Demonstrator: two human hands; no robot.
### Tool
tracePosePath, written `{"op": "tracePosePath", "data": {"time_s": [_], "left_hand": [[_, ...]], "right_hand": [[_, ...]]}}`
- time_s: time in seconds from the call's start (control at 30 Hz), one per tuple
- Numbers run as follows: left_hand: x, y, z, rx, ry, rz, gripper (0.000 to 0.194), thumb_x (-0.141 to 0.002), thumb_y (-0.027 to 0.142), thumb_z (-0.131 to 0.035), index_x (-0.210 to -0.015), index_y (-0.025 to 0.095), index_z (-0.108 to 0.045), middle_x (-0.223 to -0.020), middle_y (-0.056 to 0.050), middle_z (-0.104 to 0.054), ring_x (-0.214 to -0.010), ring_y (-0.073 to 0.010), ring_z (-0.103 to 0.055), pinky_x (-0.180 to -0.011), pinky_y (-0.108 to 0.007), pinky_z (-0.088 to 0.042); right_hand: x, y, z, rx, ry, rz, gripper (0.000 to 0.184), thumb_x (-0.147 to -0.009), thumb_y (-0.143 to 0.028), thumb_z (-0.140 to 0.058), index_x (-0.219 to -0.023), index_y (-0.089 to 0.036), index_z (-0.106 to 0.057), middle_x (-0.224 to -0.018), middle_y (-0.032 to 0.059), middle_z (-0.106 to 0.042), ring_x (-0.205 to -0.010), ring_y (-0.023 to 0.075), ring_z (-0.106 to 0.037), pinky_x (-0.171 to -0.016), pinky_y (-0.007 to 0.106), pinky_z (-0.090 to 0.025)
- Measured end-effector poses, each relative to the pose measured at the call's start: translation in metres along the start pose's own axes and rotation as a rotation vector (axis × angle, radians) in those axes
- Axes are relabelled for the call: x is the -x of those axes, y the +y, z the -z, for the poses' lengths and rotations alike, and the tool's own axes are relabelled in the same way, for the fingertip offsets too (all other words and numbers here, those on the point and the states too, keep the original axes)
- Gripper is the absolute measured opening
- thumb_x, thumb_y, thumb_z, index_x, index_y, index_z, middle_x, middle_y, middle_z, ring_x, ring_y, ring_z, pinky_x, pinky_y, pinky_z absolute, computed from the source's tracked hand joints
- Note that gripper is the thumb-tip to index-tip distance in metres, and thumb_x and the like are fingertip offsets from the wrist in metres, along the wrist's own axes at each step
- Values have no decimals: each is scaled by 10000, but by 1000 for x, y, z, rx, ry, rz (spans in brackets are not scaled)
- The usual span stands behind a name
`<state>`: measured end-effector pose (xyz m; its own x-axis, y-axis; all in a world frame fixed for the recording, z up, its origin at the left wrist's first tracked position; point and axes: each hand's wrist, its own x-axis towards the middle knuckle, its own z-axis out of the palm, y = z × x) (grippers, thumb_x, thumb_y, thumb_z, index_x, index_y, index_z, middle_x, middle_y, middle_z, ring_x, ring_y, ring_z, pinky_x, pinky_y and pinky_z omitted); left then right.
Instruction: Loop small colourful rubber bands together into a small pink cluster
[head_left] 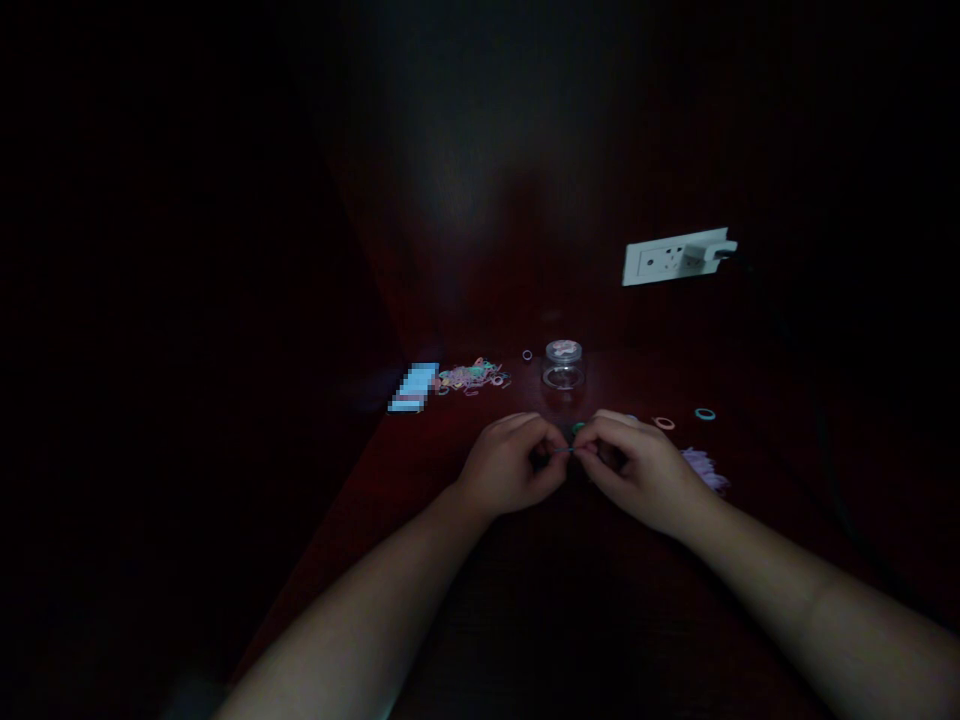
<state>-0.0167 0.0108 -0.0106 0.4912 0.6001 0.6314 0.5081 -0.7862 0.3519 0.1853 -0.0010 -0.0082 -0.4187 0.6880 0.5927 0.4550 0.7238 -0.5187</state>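
Observation:
My left hand [516,462] and my right hand [637,468] meet fingertip to fingertip above the dark red table. Both are closed in a pinch. Between them runs a thin, greyish strand [570,450], too small and dim to name. A small green item [578,428] shows just behind the fingertips. Past my right hand lie an orange ring [664,424] and a teal ring [705,414], which look like hair ties. A pale purple bundle [703,470] is partly hidden by my right wrist.
A clear lidded jar [563,368] stands beyond my hands. To its left are a small ring [527,355], a heap of colourful bands [472,376] and a glowing, pixelated screen [415,387]. A wall socket [675,257] holds a plug, its dark cable trailing down the right side.

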Motion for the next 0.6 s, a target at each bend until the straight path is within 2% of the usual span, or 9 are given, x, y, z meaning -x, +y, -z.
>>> {"op": "tracePosePath", "data": {"time_s": [0.33, 0.6], "left_hand": [[-1, 0, -1, 26, -11, -26, 30, -789, 190, -618, -813, 189, -600, -748, 7, -633, -690, -127, -579, -654, -256, -459], [-1, 1, -3, -6, -26, 1, 41, -787, 216, -623, -823, 196, -619, -774, 12, -663, -713, -129, -600, -675, -264, -460]], "right_hand": [[0, -2, -2, -113, 3, -51, 133, -874, -143, -556, -757, -199, -587, -700, -1, -512, -635, 138, -483, -576, 261, -396], [4, -1, -4, -256, -26, -188, 138, -909, -232, -550, -782, -198, -591, -691, -6, -489, -630, 137, -468, -561, 257, -397]]}}
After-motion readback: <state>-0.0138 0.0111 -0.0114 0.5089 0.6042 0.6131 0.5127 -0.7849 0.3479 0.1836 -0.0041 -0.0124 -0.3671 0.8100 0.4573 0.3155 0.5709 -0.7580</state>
